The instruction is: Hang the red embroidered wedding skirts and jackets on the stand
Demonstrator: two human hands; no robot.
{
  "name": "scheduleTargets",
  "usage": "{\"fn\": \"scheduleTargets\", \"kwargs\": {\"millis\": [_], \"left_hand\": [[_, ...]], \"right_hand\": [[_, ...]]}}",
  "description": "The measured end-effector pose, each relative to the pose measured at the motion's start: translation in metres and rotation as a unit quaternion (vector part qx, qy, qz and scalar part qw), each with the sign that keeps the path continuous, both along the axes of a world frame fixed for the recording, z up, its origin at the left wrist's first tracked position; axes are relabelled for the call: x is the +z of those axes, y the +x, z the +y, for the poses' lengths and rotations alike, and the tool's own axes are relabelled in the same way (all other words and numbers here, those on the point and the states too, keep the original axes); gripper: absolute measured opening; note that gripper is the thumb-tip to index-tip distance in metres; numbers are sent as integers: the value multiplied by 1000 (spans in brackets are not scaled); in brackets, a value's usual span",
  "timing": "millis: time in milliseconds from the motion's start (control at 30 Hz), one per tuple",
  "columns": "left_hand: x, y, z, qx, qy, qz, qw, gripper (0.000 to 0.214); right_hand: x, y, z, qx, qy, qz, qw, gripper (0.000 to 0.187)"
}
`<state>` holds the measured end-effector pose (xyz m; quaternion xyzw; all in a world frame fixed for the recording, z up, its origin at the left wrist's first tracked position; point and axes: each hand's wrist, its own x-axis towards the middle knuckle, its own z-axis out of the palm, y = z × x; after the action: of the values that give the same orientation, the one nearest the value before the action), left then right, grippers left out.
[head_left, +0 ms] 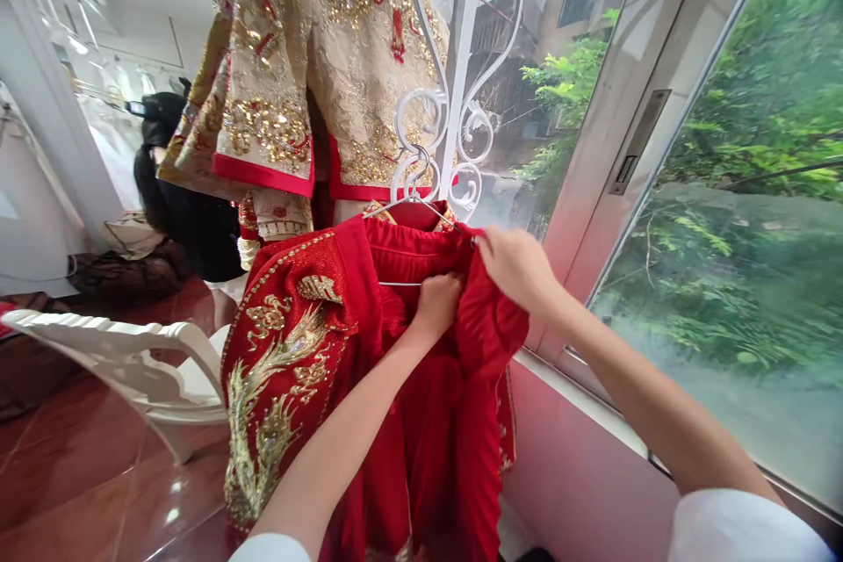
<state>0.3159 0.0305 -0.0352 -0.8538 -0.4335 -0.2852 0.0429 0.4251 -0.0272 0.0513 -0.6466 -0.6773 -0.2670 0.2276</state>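
Note:
A red skirt [431, 421] with a gathered waist hangs from a thin metal hanger [393, 208], which hooks onto a white scrolled stand. Over its left side lies a red jacket-like piece [283, 351] with gold phoenix-like embroidery. My left hand [440, 303] reaches inside the waist opening, its fingers closed on the fabric near the hanger's bottom bar; the fingertips are hidden. At the right end of the hanger, my right hand [519, 270] pinches the skirt's waistband, slightly blurred.
Behind hangs a cream jacket [369, 97] with gold sequins and red trim, beside the white metal stand [461, 61]. A white chair [132, 360] stands at left, with a person in black [198, 219] beyond it. A sliding window [731, 219] fills the right side.

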Motion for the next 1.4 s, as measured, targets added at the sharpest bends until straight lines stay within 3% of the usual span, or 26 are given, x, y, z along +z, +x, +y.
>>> {"fn": "scheduleTargets", "kwargs": {"millis": [67,133,233,300,400,467,533,667,767,867,933,1033,1133,1233,1400], "left_hand": [[5,-4,-2,2,-13,-17,1000,27],[13,-9,-2,-3,-20,-39,999,26],[28,-16,-1,-40,-35,-66,996,22],[36,-19,-1,-70,-51,-78,993,23],[39,-19,-3,-91,-69,-109,987,35],[36,-15,-5,-97,-76,-185,975,38],[33,-11,-4,-104,-89,-287,948,38],[41,-1,10,-143,-129,-373,908,39],[57,6,25,-179,-148,-401,886,34],[68,9,31,-194,-140,-431,870,33],[66,6,29,-194,-117,-429,875,33],[56,-4,25,-171,-66,-384,905,35],[46,-13,27,-165,-62,-346,921,37],[42,-18,33,-198,-106,-332,916,39],[41,-19,36,-246,-171,-312,902,38]], "right_hand": [[-26,-6,-18,32,-102,-33,994,25],[-40,2,-27,43,-148,-15,988,31],[-34,24,-17,36,-57,96,993,34],[-23,38,1,88,6,161,983,27],[-15,55,32,202,-13,186,961,26],[-20,68,48,222,-26,217,950,29],[-33,82,56,233,-36,290,927,36],[-70,100,54,299,-77,454,836,46],[-96,96,43,304,-2,487,819,46],[-113,83,29,196,166,466,847,44],[-122,73,22,128,232,415,871,33],[-129,61,19,144,154,368,906,29],[-124,61,23,205,36,411,887,34],[-103,81,22,273,-61,466,840,32],[-71,122,24,317,-145,597,722,32]]}}
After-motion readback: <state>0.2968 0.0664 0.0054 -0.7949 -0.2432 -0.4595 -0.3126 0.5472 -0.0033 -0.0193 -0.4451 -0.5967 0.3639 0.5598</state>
